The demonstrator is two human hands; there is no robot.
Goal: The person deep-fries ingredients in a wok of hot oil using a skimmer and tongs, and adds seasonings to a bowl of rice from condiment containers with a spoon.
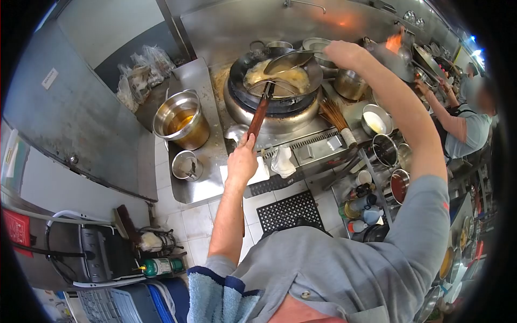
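My left hand (242, 163) is closed around the wooden handle (259, 117) of a round mesh strainer (277, 89). The strainer's mesh lies low over a dark wok (235, 81), where yellowish, frothy liquid (258, 75) shows. From the far right, my right hand (344, 55) reaches across, closed on a shallow, bowl-shaped metal utensil (289, 62). That utensil is tilted above the back of the wok; whether it is a ladle or a bowl I cannot tell. My right fingers are partly hidden behind the hand.
To the left stand a steel pot (192, 131) of amber liquid and a small metal container (187, 164). Right of the wok lie a bamboo brush (335, 116), a metal pot (350, 86) and a bowl (376, 119). Another person (468, 129) works near a flame (394, 43) farther right.
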